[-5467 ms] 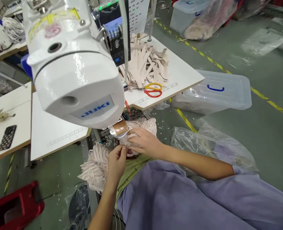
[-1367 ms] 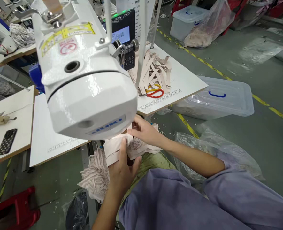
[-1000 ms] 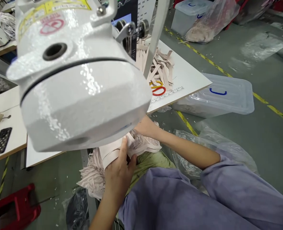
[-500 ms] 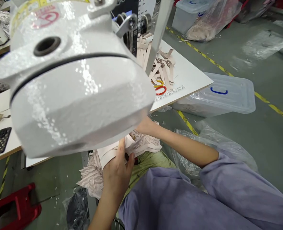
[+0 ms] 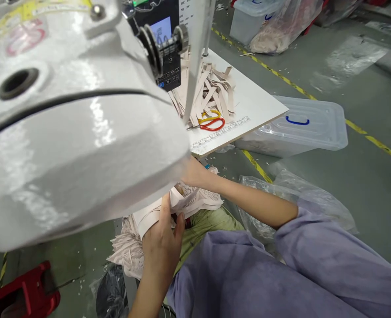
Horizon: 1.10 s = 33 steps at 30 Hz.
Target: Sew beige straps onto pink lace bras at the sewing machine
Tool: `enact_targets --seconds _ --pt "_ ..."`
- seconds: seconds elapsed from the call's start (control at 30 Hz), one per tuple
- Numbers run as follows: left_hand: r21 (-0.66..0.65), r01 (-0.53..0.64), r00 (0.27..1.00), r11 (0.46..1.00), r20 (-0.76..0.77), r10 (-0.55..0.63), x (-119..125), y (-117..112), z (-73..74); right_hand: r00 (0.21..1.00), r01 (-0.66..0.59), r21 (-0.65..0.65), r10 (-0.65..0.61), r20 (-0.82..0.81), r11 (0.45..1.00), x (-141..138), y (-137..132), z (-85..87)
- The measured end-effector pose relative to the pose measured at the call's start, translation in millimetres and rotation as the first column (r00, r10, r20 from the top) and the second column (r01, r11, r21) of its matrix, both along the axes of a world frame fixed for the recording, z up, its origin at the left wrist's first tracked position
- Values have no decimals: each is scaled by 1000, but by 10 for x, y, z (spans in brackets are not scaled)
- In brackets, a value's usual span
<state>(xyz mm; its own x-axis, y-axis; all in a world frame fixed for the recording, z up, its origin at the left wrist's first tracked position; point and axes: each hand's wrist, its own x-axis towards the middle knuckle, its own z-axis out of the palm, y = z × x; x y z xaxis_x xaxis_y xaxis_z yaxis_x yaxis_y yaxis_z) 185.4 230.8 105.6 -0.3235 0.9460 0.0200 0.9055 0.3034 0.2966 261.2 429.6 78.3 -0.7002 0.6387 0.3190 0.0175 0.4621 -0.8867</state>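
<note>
A large white sewing machine head point(image 5: 92, 163) fills the left and centre, close to the camera. Below its edge my left hand point(image 5: 162, 240) grips a beige lace garment point(image 5: 204, 198), its index finger along a smooth band and its thumb bent nearby. My right hand point(image 5: 193, 171) reaches in from the right to the same garment, but its fingers are hidden behind the machine head. More ruffled beige lace point(image 5: 127, 251) hangs in a bunch left of my left hand. Green cloth point(image 5: 208, 225) lies under the garment across my lap.
The white tabletop point(image 5: 242, 104) carries beige strips point(image 5: 217, 90), red-and-yellow-handled scissors point(image 5: 212, 123) and a printed ruler scale. A control panel point(image 5: 165, 48) stands behind the machine. A lidded clear bin point(image 5: 308, 126), plastic bags point(image 5: 314, 198) and a red stool point(image 5: 26, 291) are on the floor.
My view has shifted, so the machine head appears farther left and larger, showing more of the scissors and control panel. Both hands stay at the lace garment in nearly the same pose.
</note>
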Motion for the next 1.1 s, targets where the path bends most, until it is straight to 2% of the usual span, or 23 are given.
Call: enact_targets --seconds 0.17,0.37,0.7,1.1 --pt "38 -3 999 999 -38 5 -12 -44 21 998 16 -10 -17 -58 1000 8 -60 21" --pt "98 58 998 993 -10 -58 -17 -49 41 979 129 -127 -147 -141 983 143 -121 -40" --pt "170 72 997 983 7 -75 32 6 80 982 127 -191 -151 -115 973 281 -110 -75" --pt "93 80 996 992 -34 -77 138 89 103 987 96 -250 -125 -104 964 392 -141 -20"
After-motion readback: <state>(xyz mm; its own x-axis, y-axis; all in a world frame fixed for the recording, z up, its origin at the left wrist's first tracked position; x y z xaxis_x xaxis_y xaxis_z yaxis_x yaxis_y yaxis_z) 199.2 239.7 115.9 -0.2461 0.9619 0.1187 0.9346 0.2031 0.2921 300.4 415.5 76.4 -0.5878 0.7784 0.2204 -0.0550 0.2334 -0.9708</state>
